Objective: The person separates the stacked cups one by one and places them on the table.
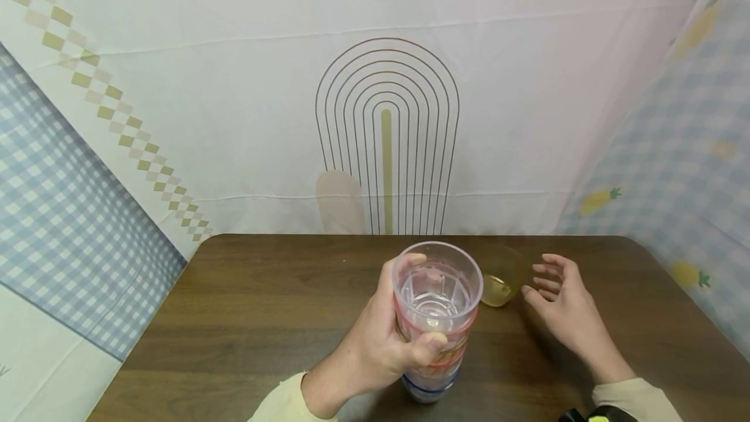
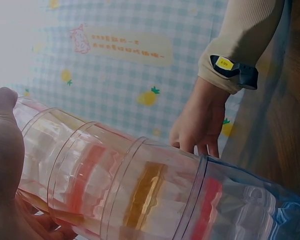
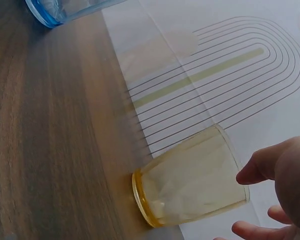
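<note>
My left hand (image 1: 375,344) grips a tall stack of nested clear plastic cups (image 1: 430,379) near its top, thumb and fingers curled round it. Bands of pink, amber, red and blue show through the stack (image 2: 135,200) in the left wrist view. A see-through yellow cup (image 3: 190,185) stands upright on the table, to the right of the stack. Beside that cup hovers my right hand (image 1: 565,305), its fingers loosely bent and holding nothing. Its thumb is close to the cup's rim in the right wrist view; contact cannot be made out.
The brown wooden table (image 1: 252,318) reaches back to a pale patterned cloth (image 1: 246,116) hung behind it. Blue checked cloth (image 1: 656,200) with pineapples hangs on the right side. A dark band with a yellow face (image 2: 235,70) is on the right wrist.
</note>
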`<state>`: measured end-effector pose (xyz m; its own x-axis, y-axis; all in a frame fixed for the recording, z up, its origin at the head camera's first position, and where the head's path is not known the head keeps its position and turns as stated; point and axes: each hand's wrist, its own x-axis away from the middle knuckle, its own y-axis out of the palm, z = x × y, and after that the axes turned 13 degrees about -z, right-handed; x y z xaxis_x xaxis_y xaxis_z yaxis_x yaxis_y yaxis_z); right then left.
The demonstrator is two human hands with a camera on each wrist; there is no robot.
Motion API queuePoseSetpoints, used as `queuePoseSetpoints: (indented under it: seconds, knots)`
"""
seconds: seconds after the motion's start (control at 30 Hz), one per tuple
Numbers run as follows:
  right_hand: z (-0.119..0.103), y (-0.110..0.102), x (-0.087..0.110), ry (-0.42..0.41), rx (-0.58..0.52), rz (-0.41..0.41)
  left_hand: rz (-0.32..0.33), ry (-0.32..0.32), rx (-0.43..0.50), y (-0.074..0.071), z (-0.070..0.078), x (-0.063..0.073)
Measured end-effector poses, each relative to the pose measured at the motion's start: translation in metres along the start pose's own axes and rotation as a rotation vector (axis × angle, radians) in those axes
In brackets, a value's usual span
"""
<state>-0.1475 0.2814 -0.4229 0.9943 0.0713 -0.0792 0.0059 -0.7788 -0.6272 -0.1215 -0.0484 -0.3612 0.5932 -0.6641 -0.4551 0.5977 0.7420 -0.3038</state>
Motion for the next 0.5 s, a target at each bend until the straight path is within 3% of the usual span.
queuePoseSetpoints:
  seconds: [0.5]
  knots:
    - [-0.0013,-0.0006,-0.0004,-0.010,-0.003,-0.020,0.002,0.008,-0.007,0.0005,-0.0012,-0.0014]
